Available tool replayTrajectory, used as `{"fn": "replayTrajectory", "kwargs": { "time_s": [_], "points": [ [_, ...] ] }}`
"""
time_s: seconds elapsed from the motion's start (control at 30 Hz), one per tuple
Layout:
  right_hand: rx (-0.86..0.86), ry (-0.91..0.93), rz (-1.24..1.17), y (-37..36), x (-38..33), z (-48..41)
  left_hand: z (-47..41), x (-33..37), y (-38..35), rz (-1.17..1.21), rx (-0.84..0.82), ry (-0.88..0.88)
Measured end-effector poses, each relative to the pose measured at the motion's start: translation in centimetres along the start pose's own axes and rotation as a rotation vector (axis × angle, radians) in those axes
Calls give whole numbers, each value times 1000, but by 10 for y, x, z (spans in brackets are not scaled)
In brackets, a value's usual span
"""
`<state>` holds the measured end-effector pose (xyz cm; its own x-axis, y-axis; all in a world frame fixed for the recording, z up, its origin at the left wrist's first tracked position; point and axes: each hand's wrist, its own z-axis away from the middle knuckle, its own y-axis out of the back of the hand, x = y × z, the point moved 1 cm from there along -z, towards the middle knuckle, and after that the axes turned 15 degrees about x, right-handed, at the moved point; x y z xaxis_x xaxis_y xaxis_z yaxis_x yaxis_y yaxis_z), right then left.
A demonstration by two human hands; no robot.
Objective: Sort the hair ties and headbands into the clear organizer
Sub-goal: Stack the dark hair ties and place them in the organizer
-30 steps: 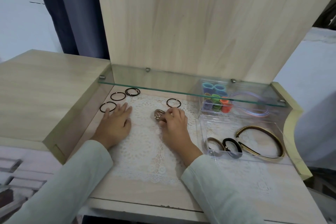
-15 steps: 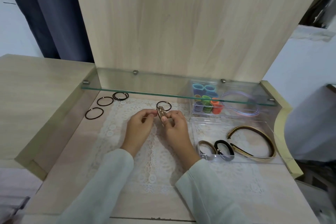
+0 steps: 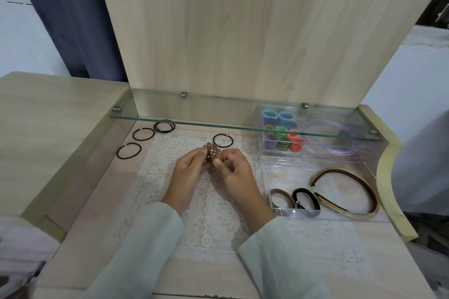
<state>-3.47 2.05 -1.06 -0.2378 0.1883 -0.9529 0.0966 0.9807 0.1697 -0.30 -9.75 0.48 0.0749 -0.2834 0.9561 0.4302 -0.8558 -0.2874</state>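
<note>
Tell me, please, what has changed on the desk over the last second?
The left hand left its flat rest beside the black hair ties and moved right to join the right hand; both now pinch the bundle of tan hair ties over the lace mat. The loose black ties, the clear organizer and its contents stayed put.

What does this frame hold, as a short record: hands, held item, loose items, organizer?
Left hand: pinches tan ties
Right hand: pinches the same tan ties
Loose: black ties in four spots, left of and behind the hands
Organizer: tan headband, brown tie, black tie in front; coloured ties, lilac headband at rear under glass shelf
</note>
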Motion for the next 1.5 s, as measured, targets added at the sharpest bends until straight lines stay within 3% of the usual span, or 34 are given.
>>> {"fn": "replayTrajectory", "kwargs": {
  "time_s": [0.9,1.5],
  "points": [
    [9,76,133,-4,-6,7,3,3,1,-77,60,2],
    [-43,74,24,-1,-1,4,-2,5,4,107,49,164]
  ]
}}
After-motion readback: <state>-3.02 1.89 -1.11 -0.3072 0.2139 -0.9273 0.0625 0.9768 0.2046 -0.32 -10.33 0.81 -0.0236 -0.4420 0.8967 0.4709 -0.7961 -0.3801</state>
